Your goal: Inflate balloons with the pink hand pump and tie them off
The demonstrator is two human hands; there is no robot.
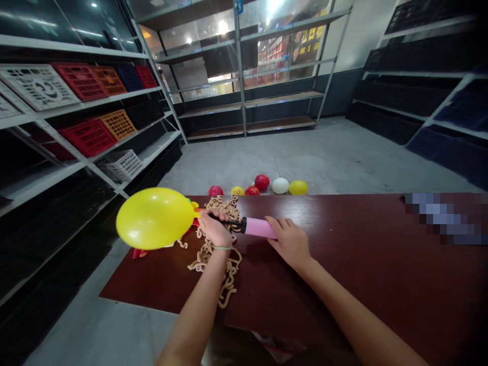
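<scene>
A yellow balloon (154,218), blown up, sits on the nozzle end of a pink hand pump (257,227) held over the dark red table (362,264). My left hand (214,227) is closed around the pump's front end, just behind the balloon's neck. My right hand (290,241) grips the pink barrel at its rear. Under my left hand lies a pile of tan cord or chain (218,244).
Several inflated balloons (280,185), red, yellow and white, lie on the grey floor beyond the table's far edge. Metal shelves with red, orange and white crates (88,136) line the left. Dark shelving stands at the right and back.
</scene>
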